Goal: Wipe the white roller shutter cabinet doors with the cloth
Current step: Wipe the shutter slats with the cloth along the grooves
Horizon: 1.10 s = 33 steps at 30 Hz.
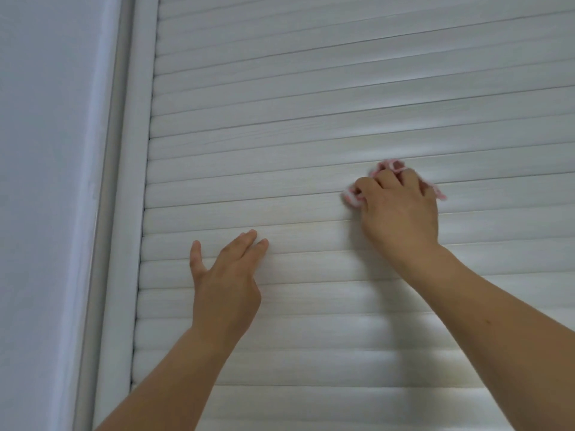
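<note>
I am looking up through the head camera at the white roller shutter door [311,98], whose horizontal slats are filling most of the view and running out of frame at the top, right and bottom, so I cannot tell how far the door extends. Along its left edge a pale frame strip [124,213] is standing between the slats and a plain wall [46,181].

The right hand [401,209] is pressing a pink and white cloth [387,165] against the slats on the right of the middle. Its fingers are curling over the cloth and gripping it. The hand is covering nearly all of the cloth; only small tufts are peeking out above the knuckles, at the thumb side and at the far right, and those edges are looking blurred. I cannot make out how the cloth is folded.

The left hand [225,281] is lying lower and to the left, well apart from the cloth, with nothing in it. Its fingers are stretched nearly straight, with the tips touching a slat and the thumb spreading out to the left. Whether the palm is also touching the door, I cannot tell.

Both forearms are coming in from the bottom edge and are cut off there.
</note>
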Available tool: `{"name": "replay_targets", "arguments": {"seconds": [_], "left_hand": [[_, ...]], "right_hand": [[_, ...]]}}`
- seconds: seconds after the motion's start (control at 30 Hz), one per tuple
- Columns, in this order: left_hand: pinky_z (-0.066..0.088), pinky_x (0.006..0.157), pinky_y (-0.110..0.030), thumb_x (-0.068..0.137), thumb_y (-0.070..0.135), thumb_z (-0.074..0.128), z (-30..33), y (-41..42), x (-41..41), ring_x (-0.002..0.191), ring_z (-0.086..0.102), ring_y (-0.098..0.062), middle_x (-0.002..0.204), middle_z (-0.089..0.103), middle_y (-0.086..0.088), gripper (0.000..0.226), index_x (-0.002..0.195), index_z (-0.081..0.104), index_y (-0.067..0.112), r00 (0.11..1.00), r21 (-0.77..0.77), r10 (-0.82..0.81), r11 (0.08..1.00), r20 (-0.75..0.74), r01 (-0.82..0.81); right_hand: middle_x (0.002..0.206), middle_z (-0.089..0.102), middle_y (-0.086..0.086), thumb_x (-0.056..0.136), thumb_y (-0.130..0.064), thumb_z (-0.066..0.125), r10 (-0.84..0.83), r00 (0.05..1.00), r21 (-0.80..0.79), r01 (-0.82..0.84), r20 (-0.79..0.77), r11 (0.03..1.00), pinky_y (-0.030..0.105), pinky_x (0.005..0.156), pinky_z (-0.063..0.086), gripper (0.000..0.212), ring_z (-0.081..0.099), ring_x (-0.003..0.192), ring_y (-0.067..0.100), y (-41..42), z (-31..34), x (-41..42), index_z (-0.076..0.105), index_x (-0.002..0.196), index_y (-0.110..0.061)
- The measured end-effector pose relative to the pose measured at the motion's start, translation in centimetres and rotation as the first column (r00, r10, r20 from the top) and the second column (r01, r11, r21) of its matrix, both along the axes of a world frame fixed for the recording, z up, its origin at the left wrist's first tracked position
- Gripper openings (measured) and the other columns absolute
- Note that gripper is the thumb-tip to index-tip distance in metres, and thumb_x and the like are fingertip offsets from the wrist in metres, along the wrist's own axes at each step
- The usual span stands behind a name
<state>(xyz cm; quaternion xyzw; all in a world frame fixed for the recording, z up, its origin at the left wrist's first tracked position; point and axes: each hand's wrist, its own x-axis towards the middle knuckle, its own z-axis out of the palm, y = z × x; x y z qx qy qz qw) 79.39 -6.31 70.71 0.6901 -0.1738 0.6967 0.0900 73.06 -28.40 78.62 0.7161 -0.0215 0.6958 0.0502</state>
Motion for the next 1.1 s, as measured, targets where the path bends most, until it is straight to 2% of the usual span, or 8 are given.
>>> {"name": "replay_targets", "arguments": {"seconds": [0.17,0.3,0.4,0.5,0.57,0.67,0.83,1.1], "left_hand": [[0.018,0.101,-0.059,0.071,0.006,0.029,0.0,-0.2,0.0,0.110,0.055,-0.007,0.120,0.064,0.002,0.057,0.110,0.067,0.022,1.000,-0.020,-0.007,1.000,0.013,0.007],[0.017,0.101,-0.059,0.070,0.002,0.034,0.2,-0.4,-0.4,0.108,0.060,-0.009,0.120,0.064,0.002,0.055,0.110,0.068,0.021,1.000,-0.015,-0.023,1.000,-0.011,0.023],[0.017,0.104,-0.056,0.068,-0.002,0.042,0.1,0.0,-0.5,0.112,0.057,-0.009,0.123,0.062,0.002,0.056,0.113,0.067,0.021,0.994,-0.010,-0.091,0.996,-0.068,0.091],[0.020,0.106,-0.052,0.072,0.000,0.037,0.4,0.8,-0.2,0.113,0.055,-0.011,0.124,0.062,0.002,0.053,0.110,0.068,0.021,0.978,-0.019,-0.189,0.982,-0.091,0.188],[0.023,0.105,-0.051,0.074,0.004,0.031,0.6,1.3,0.1,0.109,0.055,-0.010,0.120,0.064,0.000,0.052,0.105,0.069,0.020,0.979,0.014,-0.196,0.980,-0.046,0.197],[0.020,0.107,-0.050,0.072,0.008,0.026,1.0,2.8,0.9,0.110,0.047,-0.006,0.117,0.064,-0.001,0.052,0.101,0.068,0.020,0.979,-0.032,-0.202,0.979,0.002,0.202],[0.022,0.103,-0.054,0.067,-0.003,0.039,1.9,5.8,2.2,0.106,0.059,-0.017,0.113,0.064,-0.001,0.048,0.099,0.068,0.019,0.979,-0.132,-0.200,0.970,0.028,0.202],[0.030,0.101,-0.058,0.070,0.003,0.026,2.2,8.5,3.4,0.111,0.060,-0.017,0.114,0.066,-0.003,0.053,0.103,0.067,0.015,0.949,0.041,-0.313,0.949,0.024,0.312]], "right_hand": [[0.086,0.065,0.010,0.069,-0.017,0.054,0.017,0.999,-0.101,-0.013,0.030,0.995,0.049,0.066,0.044,0.019,0.059,0.085,0.036,4.2,0.1,1.2,0.069,0.080,-0.014],[0.091,0.066,0.007,0.071,-0.017,0.065,0.016,1.000,-0.201,-0.013,0.013,0.979,0.046,0.069,0.045,0.014,0.059,0.087,0.035,4.2,0.4,1.7,0.069,0.084,-0.016],[0.102,0.065,0.007,0.079,-0.022,0.062,0.002,1.000,-0.136,-0.001,0.010,0.991,0.048,0.078,0.043,0.017,0.054,0.098,0.036,2.1,0.2,1.4,0.068,0.094,-0.020],[0.106,0.063,0.008,0.084,-0.027,0.047,-0.006,1.000,-0.080,0.007,0.007,0.997,0.049,0.082,0.040,0.027,0.051,0.103,0.037,2.0,-0.1,1.3,0.067,0.100,-0.020],[0.104,0.064,0.010,0.082,-0.027,0.045,0.013,1.000,-0.063,-0.012,0.013,0.998,0.051,0.080,0.041,0.030,0.052,0.101,0.039,3.1,-0.1,1.5,0.068,0.097,-0.018],[0.097,0.065,0.010,0.079,-0.025,0.048,0.014,0.999,-0.074,-0.011,0.031,0.997,0.051,0.075,0.043,0.026,0.054,0.095,0.039,5.5,-0.3,2.1,0.069,0.093,-0.017],[0.091,0.066,0.007,0.074,-0.023,0.057,0.040,0.996,-0.082,-0.034,0.078,0.996,0.049,0.071,0.044,0.018,0.057,0.089,0.037,10.5,-0.2,3.7,0.070,0.086,-0.018],[0.090,0.066,0.006,0.069,-0.019,0.071,0.030,0.998,-0.094,-0.025,0.050,0.995,0.048,0.069,0.045,0.016,0.058,0.087,0.036,16.7,-0.2,5.6,0.070,0.084,-0.018]]}}
